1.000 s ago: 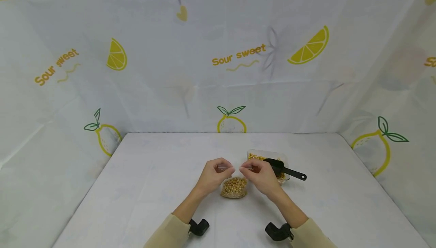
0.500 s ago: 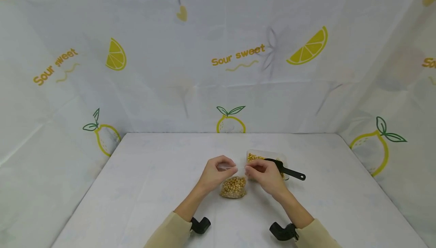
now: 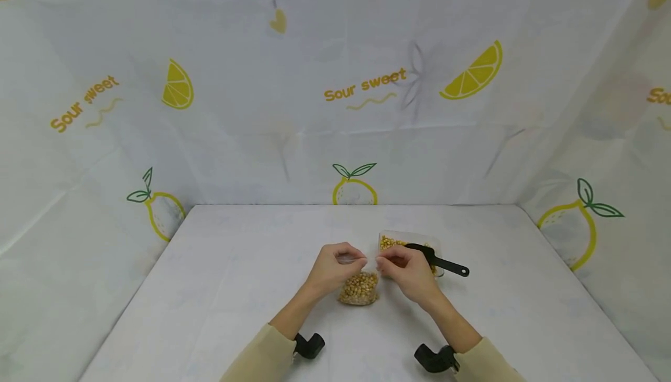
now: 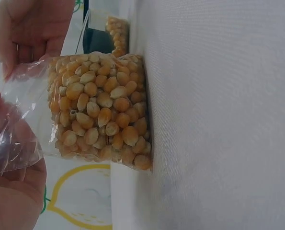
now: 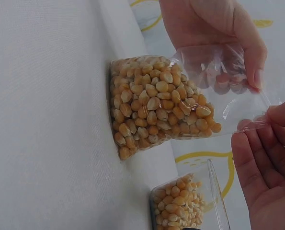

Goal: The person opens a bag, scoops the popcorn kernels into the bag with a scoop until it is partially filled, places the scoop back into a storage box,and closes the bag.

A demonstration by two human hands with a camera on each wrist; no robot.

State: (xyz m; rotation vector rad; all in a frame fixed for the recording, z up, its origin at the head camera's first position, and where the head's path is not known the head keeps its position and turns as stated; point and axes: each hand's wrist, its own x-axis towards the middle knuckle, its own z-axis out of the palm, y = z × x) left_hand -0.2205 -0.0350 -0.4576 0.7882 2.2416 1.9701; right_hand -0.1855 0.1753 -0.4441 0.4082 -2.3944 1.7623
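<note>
A clear plastic bag of corn kernels [image 3: 359, 289] stands upright on the white table, its lower part filled and its upper part bare film. My left hand [image 3: 334, 270] pinches the film at the left side of the bag's top, thumb against fingers. At the opposite side, my right hand [image 3: 411, 274] pinches the top edge between thumb and fingertips. The right wrist view shows the film [image 5: 228, 103] drawn out between both hands above the kernels [image 5: 156, 103]. In the left wrist view the kernels [image 4: 101, 108] fill the bag's base.
Behind my right hand stands a clear plastic box [image 3: 409, 235] of loose corn kernels, partly hidden by that hand. A black scoop [image 3: 445, 264] lies across it, its handle sticking out to the right. A lemon-printed cloth [image 3: 251, 137] hangs behind the table [image 3: 236, 289].
My right hand has shifted slightly right and down along the bag's top, then stayed nearly still. The left hand has moved slightly right. The filled bag stands in almost the same place.
</note>
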